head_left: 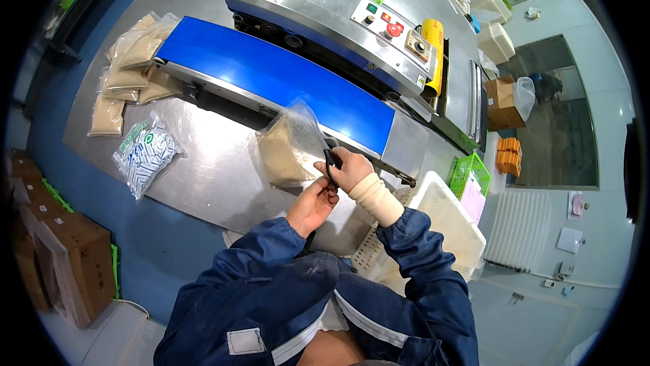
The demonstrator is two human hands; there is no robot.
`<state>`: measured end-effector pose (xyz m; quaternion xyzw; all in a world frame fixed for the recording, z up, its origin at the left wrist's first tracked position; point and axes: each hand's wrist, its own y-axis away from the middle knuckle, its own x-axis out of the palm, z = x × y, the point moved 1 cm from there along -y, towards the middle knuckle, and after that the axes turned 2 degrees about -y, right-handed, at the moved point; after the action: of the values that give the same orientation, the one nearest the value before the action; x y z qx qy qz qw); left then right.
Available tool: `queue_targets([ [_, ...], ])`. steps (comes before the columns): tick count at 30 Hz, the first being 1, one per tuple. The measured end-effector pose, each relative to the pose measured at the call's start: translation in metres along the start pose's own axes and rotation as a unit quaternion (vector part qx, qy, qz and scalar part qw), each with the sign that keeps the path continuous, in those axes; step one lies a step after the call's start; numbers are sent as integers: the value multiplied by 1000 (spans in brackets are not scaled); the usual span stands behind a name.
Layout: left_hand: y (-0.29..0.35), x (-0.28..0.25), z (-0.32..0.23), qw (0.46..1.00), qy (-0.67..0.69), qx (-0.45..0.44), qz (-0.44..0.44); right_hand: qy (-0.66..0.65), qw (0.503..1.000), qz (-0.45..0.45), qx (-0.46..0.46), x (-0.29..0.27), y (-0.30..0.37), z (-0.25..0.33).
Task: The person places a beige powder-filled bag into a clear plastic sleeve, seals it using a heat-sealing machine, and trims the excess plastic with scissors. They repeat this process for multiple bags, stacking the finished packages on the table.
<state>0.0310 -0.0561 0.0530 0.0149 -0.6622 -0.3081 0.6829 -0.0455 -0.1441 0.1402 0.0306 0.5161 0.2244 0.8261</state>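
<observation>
Black-handled scissors (330, 161) are gripped in my right hand (352, 169), whose wrist is wrapped in a beige bandage. My left hand (313, 207) is closed just below them, thumb and fingers curled together; what they hold, if anything, is hidden. Right beside both hands, a clear bag of tan powder (284, 153) stands on the steel table (203, 180), against the near side of a blue conveyor belt (271, 81). Its upper part is unfilled and see-through.
A sealing machine (332, 27) with buttons runs behind the belt. At the left lie several filled powder bags (128, 71) and a bag of small white-and-blue packets (147, 153). A white crate (443, 220) and green basket (469, 175) stand right. Cardboard boxes (78, 257) sit lower left.
</observation>
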Motion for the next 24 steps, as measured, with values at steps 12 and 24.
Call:
queue_targets([
  [12, 10, -3, 5, 1000, -5, -6, 11, 4, 1000, 5, -6, 0, -22, 14],
  [24, 19, -8, 10, 999, -7, -24, 23, -1, 999, 1, -38, 0, -35, 18],
])
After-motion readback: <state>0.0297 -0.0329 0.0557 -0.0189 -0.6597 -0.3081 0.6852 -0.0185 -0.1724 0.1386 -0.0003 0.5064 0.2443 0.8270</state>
